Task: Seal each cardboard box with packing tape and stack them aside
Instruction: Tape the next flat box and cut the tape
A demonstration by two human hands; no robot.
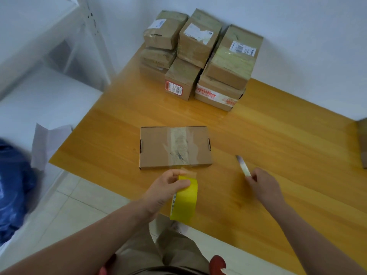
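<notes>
- White walls meet in a corner behind a glossy yellow-orange wooden counter (pixel 278 135), seen from above.
- One flat box (pixel 156 147) lies near the middle of the counter, closed, with its long side facing the person.
- A worn strip of old tape (pixel 179 145) crosses the lid from far edge to near edge, right of the lid's centre.
- The left hand (pixel 164 187) holds a yellow tape roll (pixel 185 199) just off the box's near edge. Its fingers (pixel 179 183) are curled over the top of the roll.
- A short clear strip (pixel 189 172) runs from the roll up to the box's near edge. Whether it is stuck down there I cannot tell.
- The right hand (pixel 262 183) hovers over the counter to the right of the box and apart from it. Its fingers are closed round the end of a small blade (pixel 242 165).
- The blade points away from the person and to the left. It is blurred.
- A stack (pixel 198 56) of taped boxes, some with shipping labels, fills the counter's far corner against the wall, piled two or three high.
- Part of another box (pixel 363 143) shows at the right edge of the view.
- A white shelf frame (pixel 93 36) stands to the left of the counter, with a blue bag (pixel 14 185) and white paper (pixel 43 143) below it.
- Pale floor tiles (pixel 65 201), tan trousers and red shoes (pixel 217 262) show at the bottom.
</notes>
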